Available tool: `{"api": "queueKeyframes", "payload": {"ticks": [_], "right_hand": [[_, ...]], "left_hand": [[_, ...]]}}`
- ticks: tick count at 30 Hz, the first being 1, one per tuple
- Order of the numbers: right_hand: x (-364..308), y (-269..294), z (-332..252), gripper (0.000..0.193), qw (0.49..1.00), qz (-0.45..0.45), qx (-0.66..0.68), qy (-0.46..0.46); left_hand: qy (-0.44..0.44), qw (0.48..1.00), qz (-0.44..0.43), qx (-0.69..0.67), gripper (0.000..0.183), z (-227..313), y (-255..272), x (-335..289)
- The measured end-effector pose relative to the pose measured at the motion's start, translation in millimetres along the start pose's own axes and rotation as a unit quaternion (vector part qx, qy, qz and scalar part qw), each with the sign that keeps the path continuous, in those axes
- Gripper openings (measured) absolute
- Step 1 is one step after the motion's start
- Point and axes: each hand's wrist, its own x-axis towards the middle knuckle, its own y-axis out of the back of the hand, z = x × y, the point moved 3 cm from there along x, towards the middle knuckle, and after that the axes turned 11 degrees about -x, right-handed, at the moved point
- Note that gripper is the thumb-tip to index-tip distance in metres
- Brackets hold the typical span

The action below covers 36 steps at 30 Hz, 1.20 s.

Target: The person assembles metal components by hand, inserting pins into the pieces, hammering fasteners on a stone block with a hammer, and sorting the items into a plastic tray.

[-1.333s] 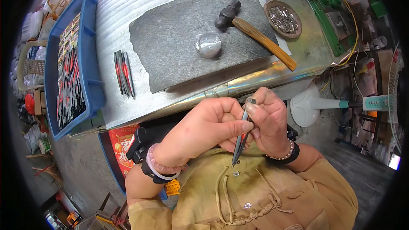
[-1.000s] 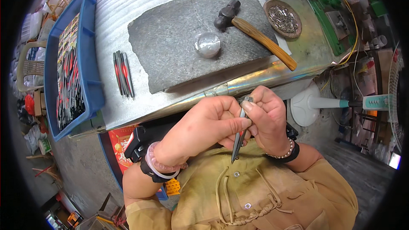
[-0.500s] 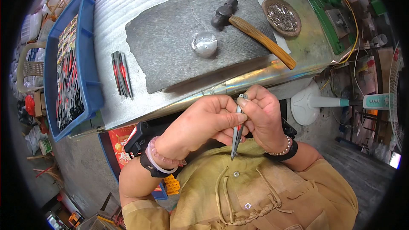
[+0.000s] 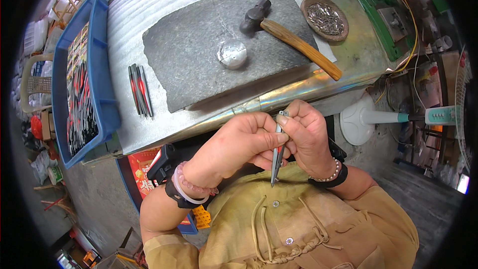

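Note:
Close to my body, in front of the table edge, both hands meet around a slim pointed grey-and-red metal tool (image 4: 277, 162). Its tip points down toward my shirt, and small round holes show at its upper end. My left hand (image 4: 244, 139) is closed, pinching it from the left. My right hand (image 4: 309, 132) is closed too, with the thumb pressed near the holed end. Fingers hide the tool's middle. Beyond them, a grey stone slab (image 4: 179, 55) carries a shiny round metal disc (image 4: 232, 54) and a wooden-handled hammer (image 4: 298, 43).
A blue crate (image 4: 112, 102) at the left holds many similar slim pieces. Several more slim pieces (image 4: 140, 91) lie on the white foam sheet (image 4: 130, 35). A round bowl (image 4: 305, 14) of small metal pins stands right of the slab. A fan (image 4: 358, 119) is at the right.
The table and the things on it have shifted slightly left in view. My hands keep nearly the same grip on the tool.

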Motion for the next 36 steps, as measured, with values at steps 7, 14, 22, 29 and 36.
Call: {"api": "queueKeyframes", "payload": {"ticks": [7, 14, 22, 29, 36], "right_hand": [[-5, 13, -20, 0.011, 0.998, -0.043, -0.049, -0.003], [24, 106, -103, 0.012, 0.969, 0.099, -0.178, 0.136], [110, 213, -127, 0.016, 0.886, 0.235, -0.377, 0.131], [94, 197, -131, 0.013, 0.851, 0.246, -0.442, 0.144], [-27, 162, -74, 0.018, 0.761, -0.351, -0.531, -0.128]], "left_hand": [[-0.042, 0.999, -0.003, 0.034, 0.013, 0, -16, -7], [-0.172, 0.982, 0.078, 0.02, 0.011, 4, 3, -45], [-0.308, 0.923, 0.219, 0.07, 0.014, 18, 18, -98], [-0.426, 0.797, 0.396, 0.166, 0.01, 43, 59, -122], [-0.454, 0.584, 0.543, 0.398, 0.012, 74, 94, -101]]}}
